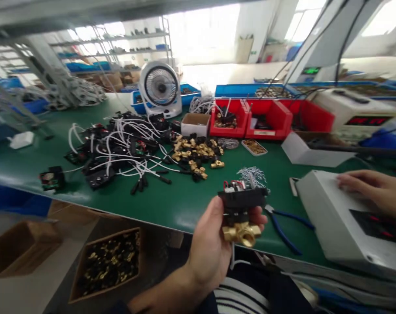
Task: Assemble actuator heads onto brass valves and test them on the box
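My left hand point(207, 244) is wrapped round a motorized brass valve point(242, 213), held upright over the table's front edge. Its top is an uncovered black actuator housing with red and white wires showing; the brass body with its round port hangs below. A white cable runs down behind my wrist. On the right, my right hand point(374, 187) rests on top of a grey control box point(335, 209), fingers stretched out and nothing visible in them. Blue-handled pliers point(288, 226) lie between the valve and the box. Behind the valve is a small heap of thin wires point(253, 175).
Black actuators with white cables point(119, 144) are piled left, beside brass valve bodies point(198, 152). A white fan point(161, 87), red bins point(268, 120) and a power supply point(358, 113) stand behind. Below the table edge is a cardboard box point(76, 279) of valve parts.
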### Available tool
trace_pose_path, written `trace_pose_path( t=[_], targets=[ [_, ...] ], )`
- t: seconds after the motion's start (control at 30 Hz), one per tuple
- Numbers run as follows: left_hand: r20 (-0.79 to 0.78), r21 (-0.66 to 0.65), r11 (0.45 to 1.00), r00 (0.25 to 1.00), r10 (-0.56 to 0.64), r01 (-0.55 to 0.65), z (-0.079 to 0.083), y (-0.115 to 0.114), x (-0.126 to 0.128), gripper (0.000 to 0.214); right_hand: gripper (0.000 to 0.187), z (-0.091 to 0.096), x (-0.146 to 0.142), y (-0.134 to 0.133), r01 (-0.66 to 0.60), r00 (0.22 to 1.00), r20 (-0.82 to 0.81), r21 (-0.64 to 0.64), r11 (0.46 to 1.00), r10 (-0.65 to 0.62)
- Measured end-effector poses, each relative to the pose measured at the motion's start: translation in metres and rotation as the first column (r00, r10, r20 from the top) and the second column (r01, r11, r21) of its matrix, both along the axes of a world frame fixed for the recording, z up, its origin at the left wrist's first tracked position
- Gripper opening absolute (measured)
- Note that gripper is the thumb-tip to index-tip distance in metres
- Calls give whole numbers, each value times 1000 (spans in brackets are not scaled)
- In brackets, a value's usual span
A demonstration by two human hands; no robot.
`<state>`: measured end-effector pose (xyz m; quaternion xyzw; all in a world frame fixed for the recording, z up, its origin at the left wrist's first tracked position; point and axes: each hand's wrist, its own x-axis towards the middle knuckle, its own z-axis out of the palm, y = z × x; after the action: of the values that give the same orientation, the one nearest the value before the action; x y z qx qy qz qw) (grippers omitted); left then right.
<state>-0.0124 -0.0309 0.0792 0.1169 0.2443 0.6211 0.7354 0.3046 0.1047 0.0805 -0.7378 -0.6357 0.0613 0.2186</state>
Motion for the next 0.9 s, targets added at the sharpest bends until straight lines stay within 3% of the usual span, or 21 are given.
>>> trace_pose_path(
  t=[0.07, 0.17, 0.9],
  targets=[
    [-5, 7, 1000, 1000, -14, 14, 1, -2, -2, 41, 59, 13, 3, 4, 70, 990, -111, -107, 992, -82],
    [-22, 15, 1000, 1000, -17, 17, 0, -5, -4, 40, 65, 14, -7, 6, 84, 974, -204, -103, 991, -103],
    [-40, 16, 1000, 999, -25, 26, 1, -8, -6, 41, 58, 4, -3, 4, 86, 956, -275, -79, 993, -105]
  ],
)
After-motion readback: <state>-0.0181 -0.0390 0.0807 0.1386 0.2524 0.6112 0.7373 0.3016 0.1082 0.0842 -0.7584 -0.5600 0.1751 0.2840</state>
